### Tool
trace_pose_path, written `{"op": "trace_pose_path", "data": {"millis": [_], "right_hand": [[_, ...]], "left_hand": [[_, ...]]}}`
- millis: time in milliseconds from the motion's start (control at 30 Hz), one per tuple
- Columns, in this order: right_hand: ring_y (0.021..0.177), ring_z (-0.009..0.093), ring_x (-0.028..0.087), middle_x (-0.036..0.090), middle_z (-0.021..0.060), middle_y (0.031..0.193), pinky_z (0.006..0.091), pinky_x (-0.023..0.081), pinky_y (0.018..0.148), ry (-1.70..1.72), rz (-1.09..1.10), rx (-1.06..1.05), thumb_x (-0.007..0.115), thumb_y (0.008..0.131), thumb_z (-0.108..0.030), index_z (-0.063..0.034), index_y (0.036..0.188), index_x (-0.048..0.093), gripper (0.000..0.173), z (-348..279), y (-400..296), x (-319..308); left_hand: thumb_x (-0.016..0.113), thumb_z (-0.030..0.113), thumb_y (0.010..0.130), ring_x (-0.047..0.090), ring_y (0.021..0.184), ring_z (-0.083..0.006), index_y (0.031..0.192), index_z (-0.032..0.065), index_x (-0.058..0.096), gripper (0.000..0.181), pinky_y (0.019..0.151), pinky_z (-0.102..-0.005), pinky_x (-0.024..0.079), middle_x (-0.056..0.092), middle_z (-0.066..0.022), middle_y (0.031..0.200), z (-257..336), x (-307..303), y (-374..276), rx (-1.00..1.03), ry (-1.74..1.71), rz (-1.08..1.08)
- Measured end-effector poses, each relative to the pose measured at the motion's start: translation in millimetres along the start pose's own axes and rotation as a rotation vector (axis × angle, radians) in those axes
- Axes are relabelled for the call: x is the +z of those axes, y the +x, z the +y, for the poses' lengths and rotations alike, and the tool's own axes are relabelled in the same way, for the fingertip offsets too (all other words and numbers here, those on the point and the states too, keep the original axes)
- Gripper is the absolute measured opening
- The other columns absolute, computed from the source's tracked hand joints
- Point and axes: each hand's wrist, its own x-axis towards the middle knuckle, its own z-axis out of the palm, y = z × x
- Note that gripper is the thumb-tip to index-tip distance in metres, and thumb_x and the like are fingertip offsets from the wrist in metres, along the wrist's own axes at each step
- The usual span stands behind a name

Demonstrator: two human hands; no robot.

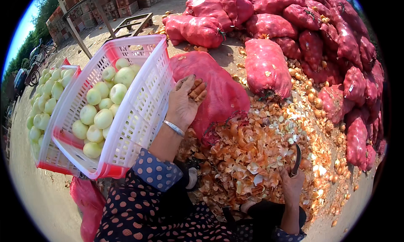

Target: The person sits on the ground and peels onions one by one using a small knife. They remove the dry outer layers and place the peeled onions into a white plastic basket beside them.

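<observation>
My left hand (187, 98) is raised beside the long wall of a white and red plastic crate (139, 116). Its fingers are loosely curled, stained brown, and nothing shows in them. Peeled onions (103, 118) fill part of that crate. Just beyond the hand, a red mesh sack (217, 87) lies with its mouth toward the heap of onion skins (243, 153). Low on the right, my right hand (291, 182) grips a small knife (297, 160) with a dark curved blade pointing away from me. The knife's handle is hidden in the fist.
A second crate heaped with peeled onions (47, 97) stands at the left. Full red mesh sacks (268, 65) are piled ahead and to the right, with loose unpeeled onions (311, 97) along their base. A metal cart frame (132, 24) and stacked crates (126, 5) stand farther back.
</observation>
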Motion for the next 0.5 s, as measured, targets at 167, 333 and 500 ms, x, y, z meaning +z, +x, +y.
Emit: {"op": "trace_pose_path", "data": {"millis": [167,333,500], "right_hand": [[0.059,0.005,0.046,0.056,-0.003,0.069,0.0232,0.035,0.054,-0.087,0.05,0.06,0.065,0.089,-0.002,-0.0007,0.086,0.064,0.004,-26,10,-19],[0.065,0.007,0.05,0.062,0.0003,0.077,0.0244,0.039,0.057,0.004,0.074,0.118,0.068,0.091,-0.008,0.001,0.097,0.066,0.012,3,18,-21],[0.064,0.008,0.051,0.061,0.0013,0.074,0.0248,0.04,0.058,-0.047,-0.013,0.179,0.07,0.092,-0.012,0.0015,0.095,0.066,0.015,-10,20,-20]], "left_hand": [[0.069,0.022,0.096,0.068,0.091,-0.0189,0.115,0.004,0.064,0.027,0.077,-0.0315,0.057,0.069,-0.008,0.103,-41,-13,42,-0.147,0.494,-0.141],[0.07,0.029,0.09,0.068,0.086,-0.0189,0.111,-0.0011,0.072,0.036,0.078,-0.0332,0.054,0.074,-0.0127,0.097,-148,-86,76,-0.289,1.387,-0.489],[0.061,0.017,0.084,0.066,0.107,-0.0401,0.113,-0.0039,0.07,0.036,0.096,-0.0438,0.051,0.068,-0.0292,0.109,-228,-160,66,-0.425,1.967,-0.378]]}}
